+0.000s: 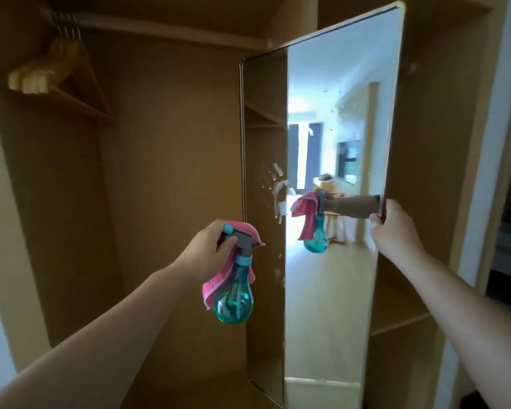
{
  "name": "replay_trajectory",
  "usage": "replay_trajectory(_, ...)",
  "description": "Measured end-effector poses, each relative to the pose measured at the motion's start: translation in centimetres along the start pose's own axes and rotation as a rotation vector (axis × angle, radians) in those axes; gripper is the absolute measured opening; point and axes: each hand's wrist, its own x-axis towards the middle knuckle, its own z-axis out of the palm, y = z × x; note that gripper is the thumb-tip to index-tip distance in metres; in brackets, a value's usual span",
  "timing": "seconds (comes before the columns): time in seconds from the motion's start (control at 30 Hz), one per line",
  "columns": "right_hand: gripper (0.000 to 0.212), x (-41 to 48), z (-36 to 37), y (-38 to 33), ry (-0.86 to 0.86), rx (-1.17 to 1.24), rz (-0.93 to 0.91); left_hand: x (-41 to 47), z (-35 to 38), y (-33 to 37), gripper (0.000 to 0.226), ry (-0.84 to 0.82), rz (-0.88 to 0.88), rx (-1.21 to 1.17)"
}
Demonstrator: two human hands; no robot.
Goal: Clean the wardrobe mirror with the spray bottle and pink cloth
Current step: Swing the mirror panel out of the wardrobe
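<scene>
While my left hand (207,249) grips the spray bottle (235,296) by its trigger head, I see the pink cloth (216,286) bunched in the same grip, hanging behind the bottle. The nozzle points at the mirror (331,290), near its left edge. My right hand (393,228) holds the mirror's right edge, fingers curled round it. Wet streaks (278,190) run down the glass. Wooden hangers (56,72) hang at the upper left inside the wardrobe (165,143).

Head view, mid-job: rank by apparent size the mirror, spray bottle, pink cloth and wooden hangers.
1. mirror
2. wooden hangers
3. spray bottle
4. pink cloth, unsure: it is partly hidden behind the bottle.
</scene>
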Motion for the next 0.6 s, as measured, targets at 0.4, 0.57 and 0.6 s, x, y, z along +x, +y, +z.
replay_trajectory(0.4,0.016,6.6,1.7,5.8,-0.072,0.098,-0.131,-0.7,3.5,2.8,0.009,0.075,-0.019,0.041)
replay_trajectory(0.57,0.020,9.3,2.1,7.1,-0.134,0.157,-0.192,-1.0,5.7,5.6,0.010,0.135,-0.052,0.087)
replay_trajectory(0.6,0.015,9.8,2.3,7.3,-0.136,0.171,-0.207,-1.1,6.0,6.1,0.010,0.148,-0.065,0.089)
